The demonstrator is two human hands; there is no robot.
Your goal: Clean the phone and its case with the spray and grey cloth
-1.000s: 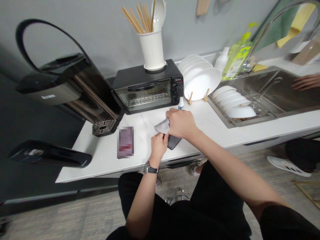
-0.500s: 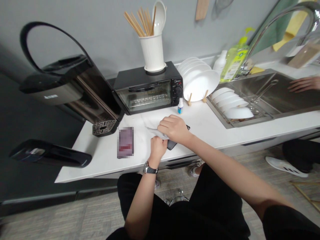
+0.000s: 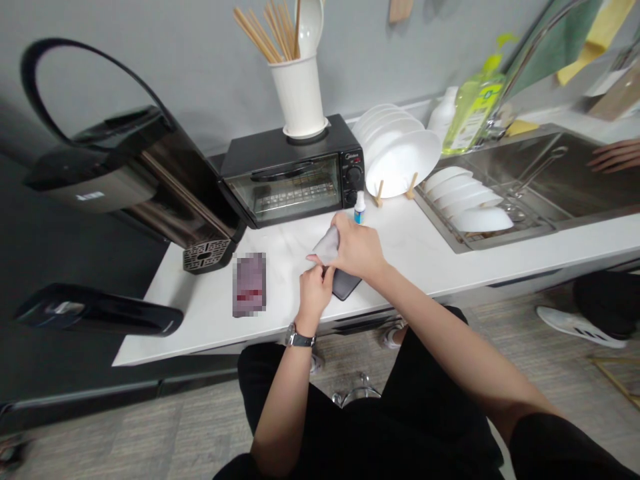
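Note:
My right hand is closed on a thin grey cloth, which sticks out past its fingers to the left. Just below it, my left hand, with a watch on the wrist, has its fingers closed together against the cloth's lower edge. What those fingers pinch, if anything, is hidden. Under the hands lies a dark flat thing with rounded corners, phone-like, on the white counter; my right hand covers its upper part. A small white-and-blue spray bottle stands behind my right hand.
A pixelated purple item lies to the left. Behind are a toaster oven bearing a utensil holder, and racked plates. A dark appliance stands left. Another person's hand is over the sink.
My right hand has turned and lifted the cloth slightly, so more of the cloth shows upright. My left hand stays nearly in place. The view has shifted a little.

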